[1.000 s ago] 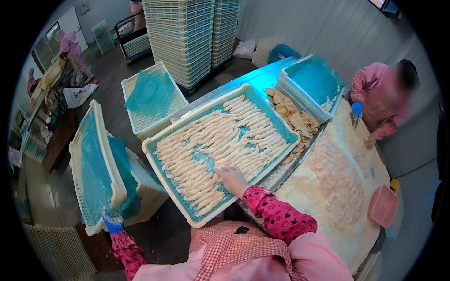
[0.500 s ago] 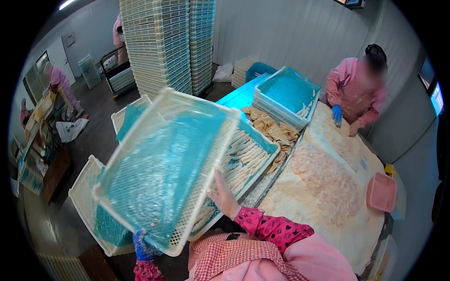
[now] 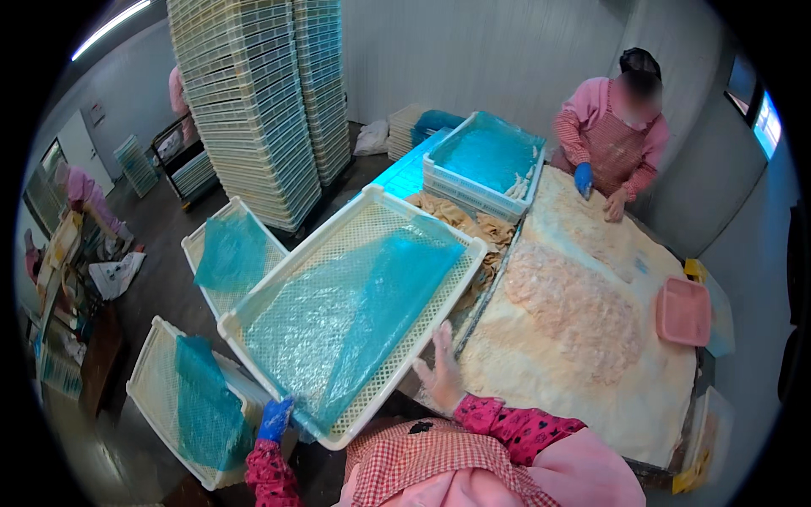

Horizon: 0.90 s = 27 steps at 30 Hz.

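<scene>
A white perforated tray (image 3: 372, 203) lined with a blue plastic sheet (image 3: 372, 313) lies flat in front of me, covering the tray that held the battered strips. My left hand (image 3: 274, 420), in a blue glove, grips the tray's near left edge. My right hand (image 3: 442, 374), bare and floured, rests with fingers spread against the tray's near right edge. Beyond it lie loose breaded pieces (image 3: 460, 221).
A floured table (image 3: 591, 338) with a heap of crumbed pieces is on my right, with a pink tub (image 3: 683, 313) on it. A person in pink works at its far end beside a blue-lined crate (image 3: 481, 160). Tall white tray stacks (image 3: 253, 101) stand behind; two lined trays sit left.
The lined tray, upright at my left a second ago, swung up over the full tray of strips and now lies flat on top of it, hiding the strips.
</scene>
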Available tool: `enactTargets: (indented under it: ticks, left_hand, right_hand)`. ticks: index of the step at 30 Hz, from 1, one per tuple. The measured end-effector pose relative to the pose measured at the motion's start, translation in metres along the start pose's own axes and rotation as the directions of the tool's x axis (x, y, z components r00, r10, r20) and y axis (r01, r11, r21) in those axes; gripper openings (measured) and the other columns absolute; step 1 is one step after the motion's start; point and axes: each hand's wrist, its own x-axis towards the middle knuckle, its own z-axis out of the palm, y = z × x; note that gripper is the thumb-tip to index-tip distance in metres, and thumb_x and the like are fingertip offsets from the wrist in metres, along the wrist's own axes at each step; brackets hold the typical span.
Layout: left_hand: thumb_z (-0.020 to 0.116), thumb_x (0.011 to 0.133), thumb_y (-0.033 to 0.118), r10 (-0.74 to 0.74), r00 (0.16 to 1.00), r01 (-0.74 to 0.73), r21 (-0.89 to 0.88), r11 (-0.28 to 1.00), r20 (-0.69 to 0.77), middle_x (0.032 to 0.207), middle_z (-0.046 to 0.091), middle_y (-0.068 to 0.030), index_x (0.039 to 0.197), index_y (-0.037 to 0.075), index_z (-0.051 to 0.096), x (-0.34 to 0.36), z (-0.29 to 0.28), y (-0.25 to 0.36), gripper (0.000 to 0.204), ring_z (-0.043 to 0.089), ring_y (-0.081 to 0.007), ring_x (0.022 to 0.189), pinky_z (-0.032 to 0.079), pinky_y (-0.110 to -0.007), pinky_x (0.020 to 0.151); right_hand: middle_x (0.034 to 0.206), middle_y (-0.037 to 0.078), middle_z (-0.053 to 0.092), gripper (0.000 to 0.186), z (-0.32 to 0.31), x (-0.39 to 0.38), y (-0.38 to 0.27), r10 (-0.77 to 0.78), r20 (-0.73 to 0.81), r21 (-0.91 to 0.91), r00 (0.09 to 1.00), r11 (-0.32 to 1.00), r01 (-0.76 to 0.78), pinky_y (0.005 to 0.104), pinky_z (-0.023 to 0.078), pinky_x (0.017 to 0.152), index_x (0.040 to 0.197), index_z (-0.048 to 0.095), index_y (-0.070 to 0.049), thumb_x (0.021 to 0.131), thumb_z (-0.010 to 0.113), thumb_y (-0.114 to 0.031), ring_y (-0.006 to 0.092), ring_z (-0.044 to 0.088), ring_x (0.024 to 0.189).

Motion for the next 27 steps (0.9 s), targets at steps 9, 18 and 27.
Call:
enactTargets:
  ticks: [9,18,27]
  left_hand:
    - [0.063,0.075,0.049,0.777,0.568,-0.347,0.777,0.525,-0.272,0.102,0.056,-0.0247,0.118,-0.001,0.046,-0.038,0.015,0.067,0.069,0.055,-0.0378,0.094,0.044,-0.043,0.082]
    - [0.072,0.066,0.038,0.531,0.79,-0.588,0.626,0.513,0.307,0.114,0.051,-0.026,0.138,0.006,0.025,-0.042,0.081,0.049,0.092,0.052,-0.0396,0.102,0.043,-0.046,0.084]
    - [0.053,0.076,0.008,0.946,0.31,-0.203,0.966,0.162,-0.093,0.071,0.053,-0.0114,0.084,0.013,0.059,-0.012,-0.023,0.197,0.011,0.053,-0.0268,0.064,0.042,-0.039,0.057]
  right_hand:
    - [0.126,0.015,0.046,0.048,0.04,0.132,0.017,-0.435,0.54,-0.142,0.72,0.797,0.587,0.0399,0.033,0.099,0.122,0.043,-0.002,0.076,0.055,-0.006,0.0301,0.041,0.119]
    - [0.099,0.006,0.059,0.018,0.092,0.181,0.001,-0.177,0.955,-0.18,0.238,0.29,0.94,0.0411,0.037,0.091,0.087,0.062,-0.013,0.07,0.06,-0.015,0.0251,0.051,0.104]
    - [0.077,0.011,0.055,0.012,-0.035,0.315,-0.094,-0.724,0.301,-0.578,0.62,0.379,0.723,0.0349,0.048,0.063,0.083,0.057,-0.011,0.072,0.056,-0.005,0.0294,0.058,0.077]
